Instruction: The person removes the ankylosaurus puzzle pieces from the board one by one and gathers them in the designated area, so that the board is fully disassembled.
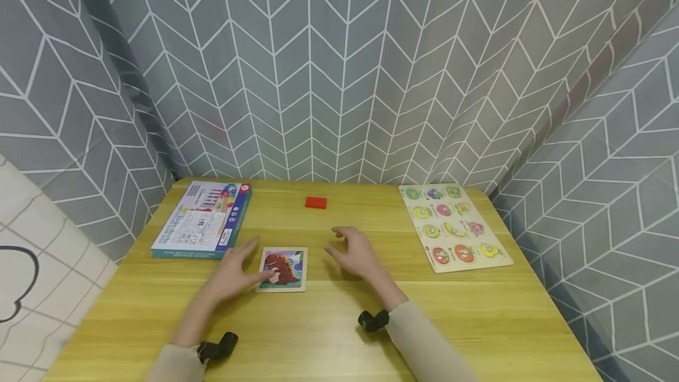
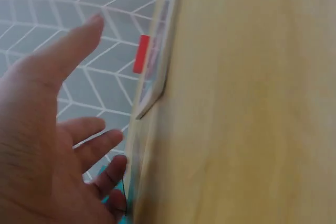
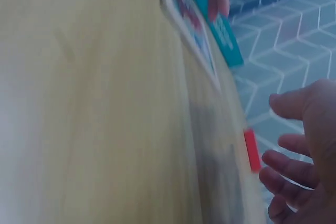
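One dinosaur board (image 1: pixel 292 267), seemingly complete with nothing left to add, lies flat on the desk (image 1: pixel 297 335) between the empty, wide-spread left hand (image 1: pixel 232 273) and the empty, loosely curved right hand (image 1: pixel 356 254).

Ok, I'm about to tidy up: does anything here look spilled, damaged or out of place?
Nothing looks spilled or damaged. The one mild oddity is the red block, lying alone toward the far edge of the table, apart from the dinosaur picture.
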Motion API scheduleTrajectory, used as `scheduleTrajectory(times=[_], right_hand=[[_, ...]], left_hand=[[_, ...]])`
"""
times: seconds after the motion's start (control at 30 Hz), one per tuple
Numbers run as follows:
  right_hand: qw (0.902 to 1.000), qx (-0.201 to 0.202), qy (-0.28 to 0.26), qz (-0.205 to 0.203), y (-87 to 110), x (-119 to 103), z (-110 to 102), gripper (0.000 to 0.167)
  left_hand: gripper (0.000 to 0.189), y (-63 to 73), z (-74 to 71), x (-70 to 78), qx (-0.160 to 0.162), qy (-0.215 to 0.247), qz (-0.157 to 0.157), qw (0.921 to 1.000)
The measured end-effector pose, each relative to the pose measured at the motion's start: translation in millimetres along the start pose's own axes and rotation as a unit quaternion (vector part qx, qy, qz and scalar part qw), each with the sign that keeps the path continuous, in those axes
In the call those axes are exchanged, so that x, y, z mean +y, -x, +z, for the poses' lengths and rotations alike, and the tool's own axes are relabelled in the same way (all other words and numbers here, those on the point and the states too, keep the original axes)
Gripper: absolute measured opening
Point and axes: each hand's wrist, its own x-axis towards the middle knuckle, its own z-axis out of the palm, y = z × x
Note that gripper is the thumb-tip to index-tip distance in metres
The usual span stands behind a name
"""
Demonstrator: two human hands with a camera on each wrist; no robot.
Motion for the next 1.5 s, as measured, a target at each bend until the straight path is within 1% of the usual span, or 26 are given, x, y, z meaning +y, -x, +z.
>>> scheduleTrajectory(times=[0.1,0.2,0.33,0.4,0.5,0.63,0.7,0.77,0.87,1.03,1.2,1.37,1.5], right_hand=[[0.9995,-0.026,-0.016,-0.011,-10.7,-12.4,19.0,0.040],[0.9968,-0.058,-0.033,-0.044,-21.2,-24.0,37.5,0.031],[0.9900,-0.098,-0.053,-0.087,-35.2,-35.9,56.8,0.025],[0.9884,-0.109,-0.045,-0.095,-41.2,-39.4,63.0,0.024],[0.9881,-0.115,-0.015,-0.100,-48.9,-43.1,69.3,0.023],[0.9841,-0.139,0.016,-0.110,-57.4,-47.2,72.9,0.022],[0.9813,-0.155,0.022,-0.112,-59.6,-48.0,76.3,0.023],[0.9796,-0.166,0.021,-0.110,-60.8,-48.2,80.0,0.024],[0.9797,-0.169,0.021,-0.105,-61.8,-48.3,83.2,0.025],[0.9791,-0.174,0.018,-0.104,-63.9,-47.4,81.2,0.022],[0.9763,-0.190,0.021,-0.101,-65.0,-46.6,76.6,0.022],[0.9728,-0.207,0.026,-0.101,-67.2,-47.6,75.1,0.025],[0.9711,-0.214,0.034,-0.099,-68.6,-52.7,75.7,0.030]], left_hand=[[0.112,2.0,2.9,-5.7,-0.017,0.005,0.000,0.9998],[0.118,5.1,2.2,-11.0,-0.026,-0.009,0.007,0.9996],[0.122,7.1,-0.6,-16.5,-0.031,-0.018,0.022,0.9991],[0.122,6.7,-1.0,-18.2,-0.036,-0.024,0.029,0.9986],[0.119,5.7,-0.5,-19.5,-0.041,-0.037,0.040,0.9977],[0.116,5.3,-1.0,-20.0,-0.042,-0.050,0.046,0.9968],[0.116,6.4,-0.9,-21.3,-0.042,-0.053,0.045,0.9967],[0.116,7.2,-0.7,-22.1,-0.041,-0.058,0.050,0.9962],[0.116,6.6,0.4,-22.4,-0.036,-0.060,0.055,0.9960],[0.115,3.0,3.8,-21.3,-0.029,-0.063,0.058,0.9959],[0.115,1.6,5.2,-19.8,-0.034,-0.067,0.061,0.9953],[0.114,3.1,3.7,-18.3,-0.035,-0.065,0.059,0.9955],[0.113,5.8,1.9,-18.4,-0.034,-0.068,0.059,0.9953]])
